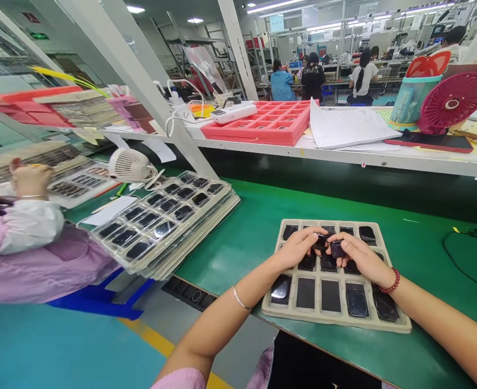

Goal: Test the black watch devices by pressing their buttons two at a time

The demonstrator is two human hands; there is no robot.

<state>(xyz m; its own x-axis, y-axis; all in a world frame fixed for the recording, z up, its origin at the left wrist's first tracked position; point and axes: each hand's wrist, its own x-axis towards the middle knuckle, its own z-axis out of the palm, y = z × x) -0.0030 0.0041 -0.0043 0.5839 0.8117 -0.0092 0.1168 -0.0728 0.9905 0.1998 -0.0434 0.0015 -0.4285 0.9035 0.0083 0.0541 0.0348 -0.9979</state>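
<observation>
Both my hands are over a cream compartment tray (335,321) on the green bench. My left hand (301,247) pinches a small dark glossy watch-like piece (321,241) between thumb and fingers. In my right hand (362,255) is a second dark rounded-square piece (337,248), held close beside the first. Whether the two pieces touch I cannot tell. Several glossy black pieces sit in the tray's pockets, such as a black rounded piece (357,300) in the front row. Two front pockets show only a flat dark bottom. My hands hide part of the back rows.
A tall stack of clear trays (206,221) with dark pieces stands to the left, near a white fan (129,165). A co-worker's arm (31,216) is at far left. Above the bench, a shelf (343,154) carries red foam, papers and a pink fan (452,102). A cable (461,265) lies right.
</observation>
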